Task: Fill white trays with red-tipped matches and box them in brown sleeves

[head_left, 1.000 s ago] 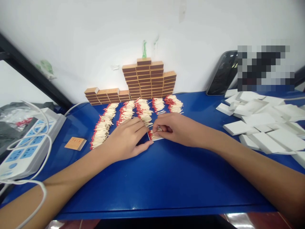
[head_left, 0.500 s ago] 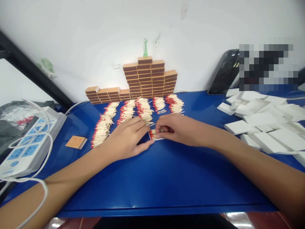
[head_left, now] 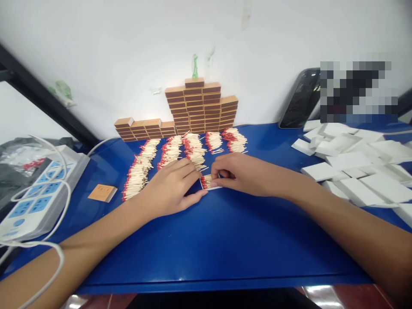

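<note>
A small white matchbox tray holding red-headed matches lies on the blue table between my hands. My left hand is at its left end, with thumb and forefinger closed on either side of it. Over its right part, my right hand has curled fingers and thumb pinched at the matches; the fingertips hide what lies between them. Just beyond, loose matches lie in several rows, among them a long left row and a short one.
Stacked brown matchboxes stand against the wall. A single matchbox lies left, near a power strip and a looping white cable. White trays are heaped at right. A dark phone-like device leans on the wall.
My right fingers have shifted slightly at the matches in the tray. Both hands otherwise stay in place; the view has moved a little.
</note>
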{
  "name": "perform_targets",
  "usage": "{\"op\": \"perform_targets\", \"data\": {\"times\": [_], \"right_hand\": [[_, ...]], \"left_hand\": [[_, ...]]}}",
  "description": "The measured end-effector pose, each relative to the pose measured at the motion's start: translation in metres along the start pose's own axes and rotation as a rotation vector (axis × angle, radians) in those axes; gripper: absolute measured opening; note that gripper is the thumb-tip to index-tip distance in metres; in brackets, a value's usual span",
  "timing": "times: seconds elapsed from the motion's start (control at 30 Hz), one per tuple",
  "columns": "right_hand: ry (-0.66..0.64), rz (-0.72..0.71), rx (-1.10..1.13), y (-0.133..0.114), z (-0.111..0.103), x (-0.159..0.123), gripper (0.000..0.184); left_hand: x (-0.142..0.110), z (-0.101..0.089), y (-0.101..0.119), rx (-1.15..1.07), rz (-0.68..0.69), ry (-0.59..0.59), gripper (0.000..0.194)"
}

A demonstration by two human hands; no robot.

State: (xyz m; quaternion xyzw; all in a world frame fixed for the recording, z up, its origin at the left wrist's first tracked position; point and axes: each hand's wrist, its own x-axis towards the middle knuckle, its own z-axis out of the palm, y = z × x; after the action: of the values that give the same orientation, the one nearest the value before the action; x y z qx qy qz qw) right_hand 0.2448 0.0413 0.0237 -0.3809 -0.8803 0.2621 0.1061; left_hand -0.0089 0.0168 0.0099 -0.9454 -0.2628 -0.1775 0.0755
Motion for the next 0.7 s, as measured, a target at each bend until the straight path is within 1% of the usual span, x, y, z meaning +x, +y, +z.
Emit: {"op": "perform_targets", "data": {"times": [0.1, 0.23, 0.37, 0.57, 0.7], "right_hand": [[-0.012, 0.005, 0.013, 0.0002, -0.0017, -0.0001, 0.012], [-0.01, -0.026, -0.002, 0.0019, -0.0046, -0.001, 0.012], [-0.029, -0.013, 0.016, 0.002, -0.0036, -0.0013, 0.01], [0.031, -0.118, 0.026, 0.0018, -0.0036, -0.0014, 0.015], [0.07, -0.095, 0.007, 0.0007, -0.0031, -0.0003, 0.008]], "left_hand": [[-0.0003, 0.0005, -0.0005, 0.004, 0.009, 0.003, 0.029], [-0.0006, 0.0012, -0.0008, 0.004, 0.008, 0.01, 0.031], [-0.0003, 0.0007, -0.0007, 0.001, 0.004, 0.001, 0.03], [0.0004, 0.0003, -0.0006, 0.003, 0.015, 0.005, 0.031], [0.0006, 0.0008, -0.0004, 0.01, 0.013, 0.008, 0.031]]}}
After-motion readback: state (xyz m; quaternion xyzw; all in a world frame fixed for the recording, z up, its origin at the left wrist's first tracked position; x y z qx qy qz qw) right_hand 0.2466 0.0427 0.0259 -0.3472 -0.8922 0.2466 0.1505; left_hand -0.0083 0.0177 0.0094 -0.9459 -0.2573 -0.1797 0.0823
